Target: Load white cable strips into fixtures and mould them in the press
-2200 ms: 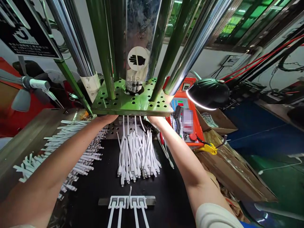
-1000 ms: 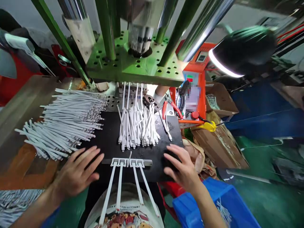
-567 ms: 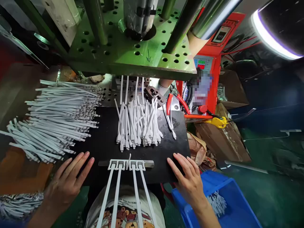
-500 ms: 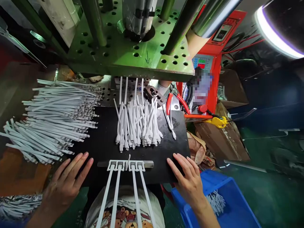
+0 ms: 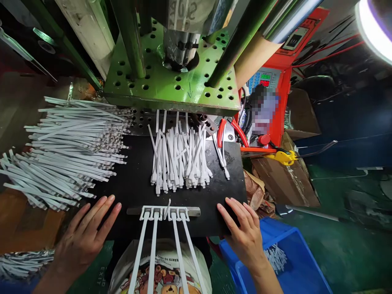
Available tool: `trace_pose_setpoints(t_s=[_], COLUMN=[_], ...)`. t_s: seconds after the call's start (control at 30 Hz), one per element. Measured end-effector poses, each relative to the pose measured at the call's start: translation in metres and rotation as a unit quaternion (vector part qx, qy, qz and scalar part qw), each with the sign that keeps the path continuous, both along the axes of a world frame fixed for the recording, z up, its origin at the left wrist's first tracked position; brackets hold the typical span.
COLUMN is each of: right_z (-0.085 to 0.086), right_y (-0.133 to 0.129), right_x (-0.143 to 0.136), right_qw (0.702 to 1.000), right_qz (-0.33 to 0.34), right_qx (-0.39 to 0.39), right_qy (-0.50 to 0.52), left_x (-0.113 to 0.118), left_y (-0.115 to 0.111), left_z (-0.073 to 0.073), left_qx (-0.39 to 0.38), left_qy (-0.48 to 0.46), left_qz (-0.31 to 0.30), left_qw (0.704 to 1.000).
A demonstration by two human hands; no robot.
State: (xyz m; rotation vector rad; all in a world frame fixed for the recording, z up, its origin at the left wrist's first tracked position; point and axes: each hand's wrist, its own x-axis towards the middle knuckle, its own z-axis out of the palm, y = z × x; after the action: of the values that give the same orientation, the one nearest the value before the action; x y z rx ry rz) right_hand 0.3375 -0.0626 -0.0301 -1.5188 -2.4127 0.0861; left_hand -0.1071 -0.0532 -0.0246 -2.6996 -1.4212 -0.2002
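Note:
My left hand lies flat with fingers spread at the left of the black tabletop, holding nothing. On the right side, my right hand also rests on the edge with its fingers apart and empty. Between them, a white moulded plastic frame lies over a thin metal bar. Several flat white cables run from that frame toward my body. Beyond it is a pile of short white cables. A larger heap of white cables lies near my left hand.
A green press plate stands over more white cables at the back. Red-handled pliers lie right of the press. A red control box, a cardboard box and a blue bin are at the right.
The green press plate has come down and now hides the head of the red-handled pliers. The view has shifted slightly. Both hands stay in place on the table.

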Motion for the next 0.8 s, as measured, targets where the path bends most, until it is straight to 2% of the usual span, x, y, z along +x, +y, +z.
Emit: trace_pose_setpoints(t_s=[0.1, 0.17, 0.3, 0.4, 0.5, 0.6, 0.7, 0.8], right_z=[0.004, 0.010, 0.023, 0.029, 0.036, 0.044, 0.049, 0.056], right_y=[0.000, 0.001, 0.013, 0.033, 0.058, 0.085, 0.116, 0.148], right_x=[0.000, -0.007, -0.046, -0.074, -0.080, -0.084, -0.111, -0.145], right_qw=[1.000, 0.999, 0.980, 0.969, 0.957, 0.948, 0.961, 0.976], right_qz=[-0.004, 0.004, 0.079, 0.107, 0.160, 0.216, 0.215, 0.160], right_qx=[-0.011, -0.039, -0.091, -0.087, -0.123, -0.174, -0.137, -0.052], right_qy=[-0.007, 0.028, 0.161, 0.205, 0.210, 0.154, 0.105, 0.140], left_x=[-0.002, 0.003, 0.026, 0.047, 0.059, 0.061, 0.062, 0.062], left_y=[0.001, 0.004, 0.017, 0.029, 0.040, 0.048, 0.051, 0.050], left_z=[0.003, 0.007, 0.018, 0.021, 0.023, 0.026, 0.030, 0.030], left_qx=[-0.001, -0.013, -0.013, -0.013, -0.088, -0.177, -0.224, -0.217], left_qy=[0.020, 0.001, -0.063, -0.086, -0.123, -0.131, -0.117, -0.127], left_qz=[-0.005, -0.003, -0.036, -0.042, -0.047, -0.053, -0.047, -0.039], left_qw=[1.000, 1.000, 0.997, 0.995, 0.987, 0.974, 0.967, 0.967])
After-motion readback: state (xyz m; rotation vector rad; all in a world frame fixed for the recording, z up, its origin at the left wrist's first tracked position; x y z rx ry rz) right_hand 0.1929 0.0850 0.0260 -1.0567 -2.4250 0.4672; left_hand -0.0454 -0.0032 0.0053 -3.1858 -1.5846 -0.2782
